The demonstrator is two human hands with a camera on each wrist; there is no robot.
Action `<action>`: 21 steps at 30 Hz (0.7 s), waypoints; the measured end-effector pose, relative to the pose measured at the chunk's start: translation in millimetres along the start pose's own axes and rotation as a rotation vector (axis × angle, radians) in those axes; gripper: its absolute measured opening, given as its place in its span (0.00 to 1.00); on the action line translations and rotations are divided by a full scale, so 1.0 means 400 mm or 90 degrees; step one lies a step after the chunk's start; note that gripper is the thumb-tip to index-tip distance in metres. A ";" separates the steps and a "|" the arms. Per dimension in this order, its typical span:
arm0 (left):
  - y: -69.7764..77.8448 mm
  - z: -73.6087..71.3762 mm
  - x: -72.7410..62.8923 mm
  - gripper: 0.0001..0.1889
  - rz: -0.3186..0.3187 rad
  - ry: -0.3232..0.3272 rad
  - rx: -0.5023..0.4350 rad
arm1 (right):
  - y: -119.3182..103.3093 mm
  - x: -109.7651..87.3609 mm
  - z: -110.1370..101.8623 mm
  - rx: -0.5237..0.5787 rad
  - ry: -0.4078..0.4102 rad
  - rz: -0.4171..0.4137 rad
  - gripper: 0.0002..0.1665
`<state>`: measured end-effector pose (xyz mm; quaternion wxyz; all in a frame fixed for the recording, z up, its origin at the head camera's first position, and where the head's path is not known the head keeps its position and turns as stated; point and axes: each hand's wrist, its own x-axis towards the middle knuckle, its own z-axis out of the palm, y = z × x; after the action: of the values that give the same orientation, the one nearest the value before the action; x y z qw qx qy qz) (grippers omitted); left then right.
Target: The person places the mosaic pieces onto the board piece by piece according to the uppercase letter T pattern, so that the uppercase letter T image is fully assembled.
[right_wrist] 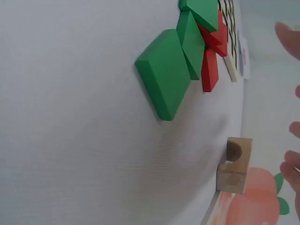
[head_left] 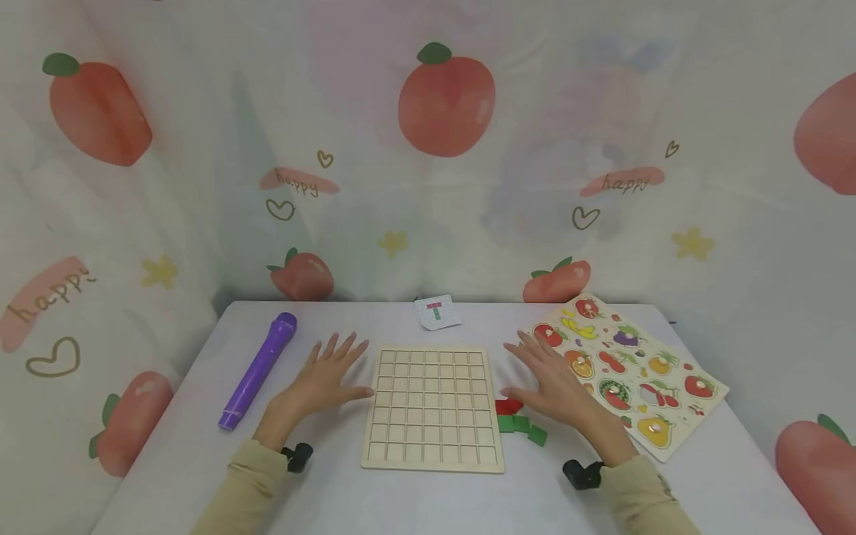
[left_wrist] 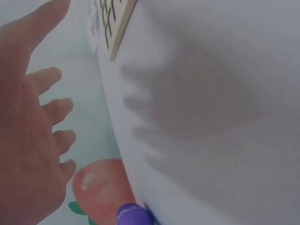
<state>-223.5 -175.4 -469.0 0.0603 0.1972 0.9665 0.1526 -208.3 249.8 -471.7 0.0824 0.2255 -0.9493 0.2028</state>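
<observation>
My left hand (head_left: 328, 380) hovers at the left side of a wooden grid board (head_left: 432, 409), fingers spread and thumb tip at the board's edge in the head view. To the right of the board, my right hand (head_left: 551, 383) is likewise spread, with nothing held. Under its thumb side lie red tiles (head_left: 507, 406) and several green tiles (head_left: 521, 424), close against the board's right edge. The right wrist view shows a green tile (right_wrist: 164, 75) up close, and a pale wooden block (right_wrist: 236, 164) with a round hollow, hidden in the head view.
A purple microphone-shaped stick (head_left: 257, 371) lies at the table's left. Behind the board is a small card (head_left: 437, 312) with a red and green T pattern. A fruit puzzle board (head_left: 628, 371) lies at the right, partly behind my right hand. A printed curtain (head_left: 448, 223) surrounds the table.
</observation>
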 end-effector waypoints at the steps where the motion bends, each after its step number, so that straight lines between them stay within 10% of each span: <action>1: -0.002 0.005 -0.001 0.49 -0.002 -0.018 -0.006 | 0.002 -0.002 0.003 0.018 -0.006 0.006 0.44; 10: 0.007 0.029 -0.012 0.57 -0.021 -0.129 -0.111 | 0.012 -0.013 0.022 0.105 -0.032 0.050 0.32; 21: 0.006 0.050 -0.012 0.64 -0.010 -0.166 -0.117 | 0.026 -0.017 0.037 0.185 -0.081 0.067 0.19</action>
<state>-214.8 -169.5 -486.9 0.2039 0.2015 0.9340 0.2130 -208.0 254.7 -490.2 -0.0219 0.1972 -0.9239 0.3271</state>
